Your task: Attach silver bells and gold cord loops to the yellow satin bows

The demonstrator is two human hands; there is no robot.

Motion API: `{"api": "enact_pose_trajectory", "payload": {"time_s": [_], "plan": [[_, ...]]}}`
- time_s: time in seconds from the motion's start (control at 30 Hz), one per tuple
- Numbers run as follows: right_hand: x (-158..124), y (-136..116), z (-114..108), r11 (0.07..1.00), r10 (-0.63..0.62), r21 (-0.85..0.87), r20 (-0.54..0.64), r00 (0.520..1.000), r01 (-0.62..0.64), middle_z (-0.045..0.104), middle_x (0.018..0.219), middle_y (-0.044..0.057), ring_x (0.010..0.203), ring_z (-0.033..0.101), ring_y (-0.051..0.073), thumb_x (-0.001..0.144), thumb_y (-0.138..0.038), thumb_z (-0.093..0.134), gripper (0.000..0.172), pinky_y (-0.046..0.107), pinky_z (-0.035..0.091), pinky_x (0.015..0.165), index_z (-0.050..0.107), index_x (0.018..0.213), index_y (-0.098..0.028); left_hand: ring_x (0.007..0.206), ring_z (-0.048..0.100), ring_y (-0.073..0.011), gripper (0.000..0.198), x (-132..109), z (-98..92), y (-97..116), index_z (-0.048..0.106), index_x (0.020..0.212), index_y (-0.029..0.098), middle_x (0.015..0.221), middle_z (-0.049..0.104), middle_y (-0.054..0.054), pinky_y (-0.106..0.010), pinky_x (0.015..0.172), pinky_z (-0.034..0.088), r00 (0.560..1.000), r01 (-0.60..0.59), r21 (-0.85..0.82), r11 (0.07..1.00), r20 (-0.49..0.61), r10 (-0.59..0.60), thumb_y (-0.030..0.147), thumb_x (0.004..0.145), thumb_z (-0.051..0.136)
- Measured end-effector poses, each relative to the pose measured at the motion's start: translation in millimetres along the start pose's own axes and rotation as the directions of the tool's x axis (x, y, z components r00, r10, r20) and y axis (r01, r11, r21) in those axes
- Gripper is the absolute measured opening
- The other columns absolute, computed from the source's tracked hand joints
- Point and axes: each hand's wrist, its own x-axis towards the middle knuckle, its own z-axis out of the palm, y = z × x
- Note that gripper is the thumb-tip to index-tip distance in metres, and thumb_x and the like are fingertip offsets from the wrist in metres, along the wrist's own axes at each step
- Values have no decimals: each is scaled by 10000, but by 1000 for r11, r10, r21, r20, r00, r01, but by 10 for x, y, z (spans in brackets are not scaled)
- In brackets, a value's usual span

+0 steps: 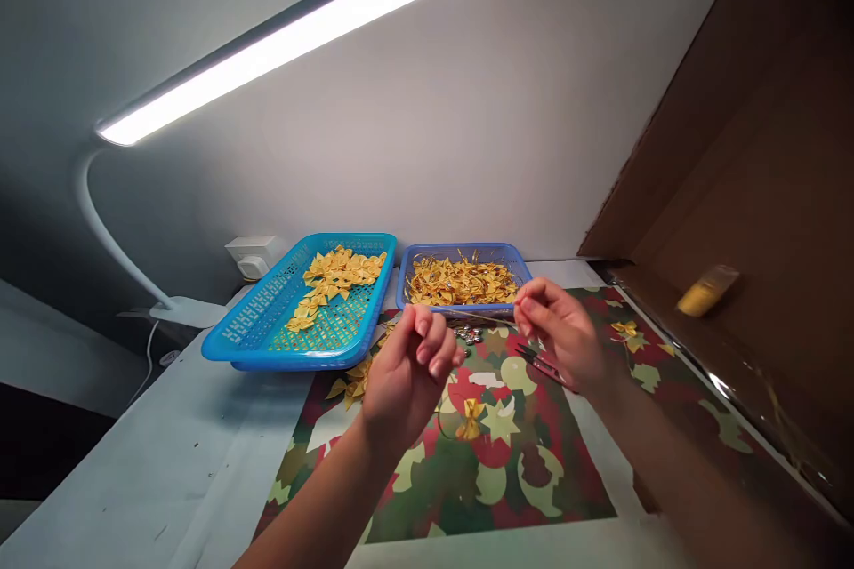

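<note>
A thin gold cord (477, 316) stretches between my two hands above the patterned sheet. My left hand (410, 364) pinches its left end between thumb and forefinger, the other fingers loosely curled. At the other end my right hand (557, 329) is closed on the cord with its fingertips. Below them a gold ribbon bow (471, 420) has a thin cord looping from it; whether it is the same cord I cannot tell. Small scissors (537, 360) lie partly behind my right hand. Several small silvery beads (469, 334) sit between the hands, near the purple basket.
A blue basket (233, 347) at the left holds yellow bows. Gold bows with cords fill a purple basket (460, 246) against the wall. A lamp (320, 36) hangs overhead. Cardboard (753, 151) stands at the right. More bows (350, 384) lie beside my left hand.
</note>
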Motion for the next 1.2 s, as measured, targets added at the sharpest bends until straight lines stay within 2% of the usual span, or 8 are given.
{"api": "enact_pose_trajectory", "payload": {"time_s": [0.1,0.2,0.33,0.47,0.57,0.7,0.93,1.2], "plan": [[-230,118,0,980,65,-193,102,993,-44,616,751,17,735,574,165,901,-358,604,160,301,459,686,634,823,-222,833,687,-119,186,-16,-201,-50,638,784,175,839,702,2,-232,783,541,982,-14,93,996,-184,31,263,925,556],[-367,77,89,941,17,-334,215,976,58,619,983,59,986,573,221,887,-323,618,132,376,449,869,666,804,-233,1094,644,-210,186,-65,-376,-167,691,947,176,1134,709,-65,-308,927,509,981,-13,263,965,-184,63,322,905,584],[-282,-27,280,897,-46,-422,200,979,128,571,1108,58,1131,512,234,850,-249,643,80,419,378,1001,706,801,-247,1033,662,-233,257,-190,-468,-292,675,1080,170,1093,719,-91,-344,924,489,991,127,484,866,-23,-132,338,901,601],[-52,101,408,900,144,-430,146,979,-68,605,1083,58,1059,562,228,796,-280,666,92,393,430,928,714,759,-212,772,691,-213,253,-263,-459,-350,663,850,132,755,716,-71,-307,737,510,956,201,517,832,80,-281,375,890,606],[17,268,372,873,313,-431,136,940,-229,646,999,70,942,602,226,807,-330,631,166,390,465,845,708,838,-186,611,659,-190,354,-244,-475,-373,558,646,161,508,579,0,-279,634,482,978,195,385,902,-9,-207,423,883,583],[-129,317,238,886,177,-445,63,982,-131,613,1036,61,1014,573,234,797,-296,627,104,402,440,896,670,816,-204,735,655,-205,360,-227,-531,-370,526,612,174,617,624,-28,-319,755,484,984,161,356,920,-135,-120,409,885,531],[-479,309,309,766,106,-636,266,958,92,537,1221,63,1187,464,245,890,-180,524,270,460,367,1034,713,1047,-293,707,511,-158,364,-287,-607,-416,546,596,177,657,553,-7,-254,712,410,987,36,602,798,-147,66,379,898,516],[-537,594,349,814,89,-580,168,982,25,559,1249,86,1190,499,243,972,-293,433,360,444,424,1024,599,1290,-260,774,535,-187,454,-358,-579,-450,521,535,176,887,665,-76,-297,790,407,991,2,800,600,-83,107,343,937,392]]}}
